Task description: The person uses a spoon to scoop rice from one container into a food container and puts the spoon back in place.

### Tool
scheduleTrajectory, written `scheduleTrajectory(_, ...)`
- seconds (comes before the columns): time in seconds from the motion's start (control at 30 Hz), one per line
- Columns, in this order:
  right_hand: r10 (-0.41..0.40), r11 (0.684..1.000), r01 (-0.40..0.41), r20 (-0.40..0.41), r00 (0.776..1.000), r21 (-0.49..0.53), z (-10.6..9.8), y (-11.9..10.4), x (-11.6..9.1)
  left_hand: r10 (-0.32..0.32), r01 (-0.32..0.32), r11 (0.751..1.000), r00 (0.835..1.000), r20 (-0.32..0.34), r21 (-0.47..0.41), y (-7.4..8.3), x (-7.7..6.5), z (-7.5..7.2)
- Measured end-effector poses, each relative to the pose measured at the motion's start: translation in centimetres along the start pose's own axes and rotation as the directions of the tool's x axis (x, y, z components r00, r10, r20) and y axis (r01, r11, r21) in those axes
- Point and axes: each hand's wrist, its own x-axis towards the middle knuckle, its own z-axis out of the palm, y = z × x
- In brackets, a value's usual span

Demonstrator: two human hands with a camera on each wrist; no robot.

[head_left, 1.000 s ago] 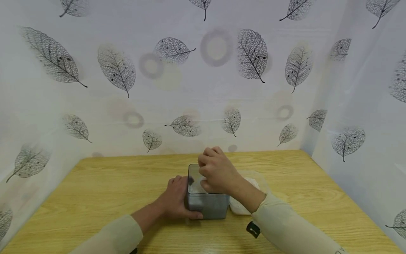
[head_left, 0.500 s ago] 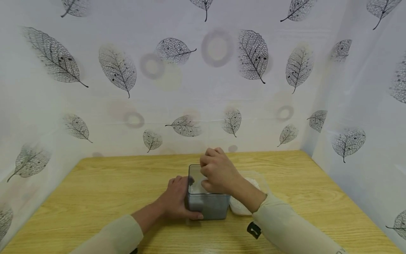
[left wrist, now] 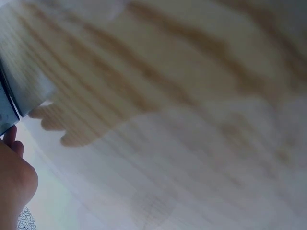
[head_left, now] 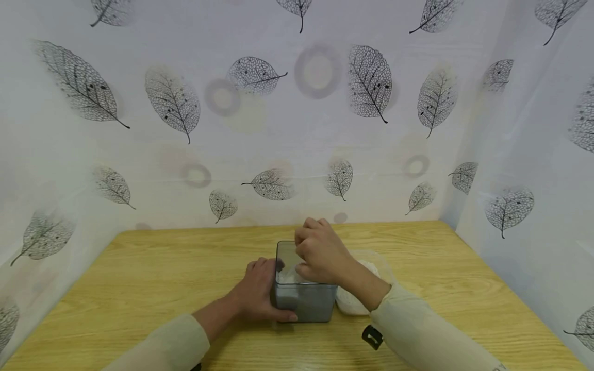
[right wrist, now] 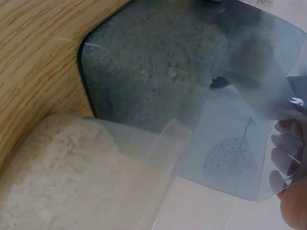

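Observation:
A grey see-through bin (head_left: 306, 303) with rounded corners stands on the table. My left hand (head_left: 255, 288) holds it from the left, thumb along the near side. Above its open top is my right hand (head_left: 322, 252), fingers curled. In the right wrist view those fingers (right wrist: 285, 155) show through the bin's wall, pinching a clear scoop (right wrist: 256, 81) that reaches into the bin. Pale rice grains (right wrist: 158, 72) lie inside, seen through the grey plastic. In the left wrist view the hand (left wrist: 17, 177) is at the bin's corner.
A clear container (head_left: 353, 306) of white rice stands right beside the bin, partly under my right forearm. The wooden table (head_left: 176, 288) ends at a leaf-patterned curtain (head_left: 297, 129) behind and at both sides.
My right hand has shifted slightly right and down over the bin. The left hand keeps its place on the bin's side.

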Motion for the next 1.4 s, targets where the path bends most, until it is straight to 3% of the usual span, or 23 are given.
scheduleTrajectory(0.37,0.125,0.992,-0.126,0.044,0.991,0.014,-0.2,-0.1,-0.1,-0.001,0.001,1.0,1.0,-0.007,0.004,0.0,0.0,-0.1)
scheduleTrajectory(0.57,0.215,0.975,-0.22,0.114,0.97,0.038,-0.1,-0.2,0.0,0.001,-0.001,1.0,1.0,-0.002,-0.015,0.2,-0.1,-0.3)
scheduleTrajectory(0.8,0.251,0.958,-0.272,0.186,0.95,0.096,-0.4,0.3,0.1,-0.012,0.012,0.999,1.0,0.011,-0.03,0.4,-0.2,-0.5)
scheduleTrajectory(1.17,0.375,0.864,-0.449,0.302,0.876,0.229,-1.1,2.1,-0.3,0.008,-0.008,1.0,1.0,-0.012,-0.008,0.5,-0.1,-0.5)
scheduleTrajectory(1.4,0.41,0.797,-0.502,0.311,0.858,0.335,-1.9,3.3,-0.2,0.006,-0.006,1.0,1.0,-0.023,-0.003,0.5,-0.1,-0.4)
